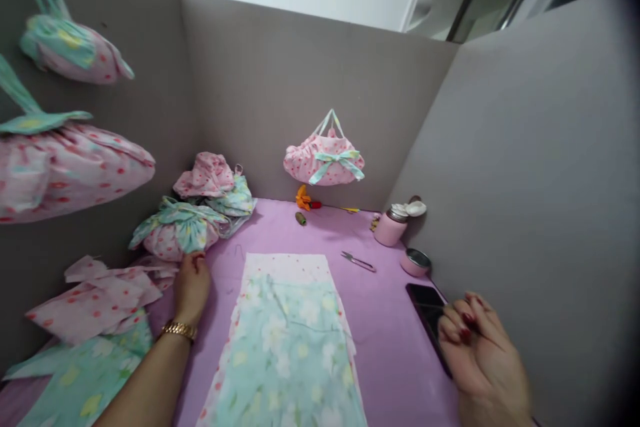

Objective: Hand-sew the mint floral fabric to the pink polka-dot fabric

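On the purple tabletop (385,347), walled in by grey partitions, a layered floral fabric panel (290,340) is laid flat at centre, mint print over a pink dotted piece; it is judged light, limp and prone to shifting, best taken at an edge or corner with both layers pinched together. At far left, a gathered fabric pouch (175,230) is touched by the left hand (191,288), fingers curled at its hem but not seen clamped; soft and squashable, it is best held by the bunched top. The right hand (480,353) rests with loosely bent fingers on a dark phone (425,310), stiff and slick. Small scissors (358,261) lie apart.
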A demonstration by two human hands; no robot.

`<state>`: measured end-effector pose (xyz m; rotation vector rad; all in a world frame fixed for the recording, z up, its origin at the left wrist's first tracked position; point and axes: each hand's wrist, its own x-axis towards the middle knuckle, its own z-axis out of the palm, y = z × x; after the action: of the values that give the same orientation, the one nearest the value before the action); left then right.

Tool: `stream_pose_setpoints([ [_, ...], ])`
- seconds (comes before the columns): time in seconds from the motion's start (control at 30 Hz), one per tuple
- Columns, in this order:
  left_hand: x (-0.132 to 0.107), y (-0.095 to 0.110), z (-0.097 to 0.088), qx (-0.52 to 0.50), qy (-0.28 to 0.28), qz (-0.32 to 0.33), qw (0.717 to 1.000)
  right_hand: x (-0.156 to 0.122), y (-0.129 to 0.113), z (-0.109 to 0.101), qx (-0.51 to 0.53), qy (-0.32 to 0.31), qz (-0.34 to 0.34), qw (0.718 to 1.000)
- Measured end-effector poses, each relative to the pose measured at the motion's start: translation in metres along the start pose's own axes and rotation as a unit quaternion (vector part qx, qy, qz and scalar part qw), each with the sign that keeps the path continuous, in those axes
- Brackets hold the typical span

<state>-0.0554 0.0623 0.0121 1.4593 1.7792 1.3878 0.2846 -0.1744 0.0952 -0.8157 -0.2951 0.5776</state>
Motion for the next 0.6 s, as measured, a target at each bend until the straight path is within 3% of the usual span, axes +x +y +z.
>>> stream_pose_setpoints([
  [0.1,-0.020,0.030,-0.007,0.026,-0.026,0.066,0.997,-0.015,0.000,0.008,-0.074,-0.029,0.001,0.997],
  [0.17,-0.051,0.063,-0.008,0.011,-0.049,0.112,0.993,-0.029,0.002,0.019,-0.156,-0.090,0.008,0.984],
  [0.2,-0.072,0.081,-0.008,-0.048,-0.126,0.131,0.982,-0.037,0.003,0.025,-0.203,-0.131,0.009,0.970],
  [0.23,-0.095,0.099,-0.006,-0.123,-0.251,0.126,0.952,-0.045,0.004,0.031,-0.255,-0.178,0.001,0.951],
  [0.27,-0.118,0.114,-0.004,-0.196,-0.397,0.107,0.890,-0.053,0.005,0.037,-0.309,-0.221,-0.021,0.925],
  [0.3,-0.140,0.127,-0.002,-0.254,-0.528,0.086,0.806,-0.060,0.005,0.041,-0.359,-0.244,-0.068,0.898],
  [0.33,-0.159,0.136,0.001,-0.304,-0.605,0.068,0.733,-0.068,0.005,0.045,-0.396,-0.250,-0.121,0.875],
  [0.37,-0.174,0.141,0.004,-0.337,-0.638,0.049,0.691,-0.074,0.003,0.046,-0.411,-0.242,-0.165,0.863],
  [0.4,-0.184,0.143,0.006,-0.341,-0.654,0.037,0.675,-0.079,0.002,0.046,-0.396,-0.229,-0.190,0.868],
  [0.43,-0.188,0.141,0.006,-0.330,-0.662,0.031,0.673,-0.082,-0.001,0.043,-0.358,-0.218,-0.184,0.889],
  [0.5,-0.185,0.129,0.003,-0.294,-0.666,0.026,0.685,-0.084,-0.009,0.033,-0.245,-0.199,-0.093,0.944],
  [0.6,-0.162,0.100,-0.011,-0.214,-0.638,0.080,0.736,-0.076,-0.028,0.008,-0.122,-0.124,0.019,0.985],
])
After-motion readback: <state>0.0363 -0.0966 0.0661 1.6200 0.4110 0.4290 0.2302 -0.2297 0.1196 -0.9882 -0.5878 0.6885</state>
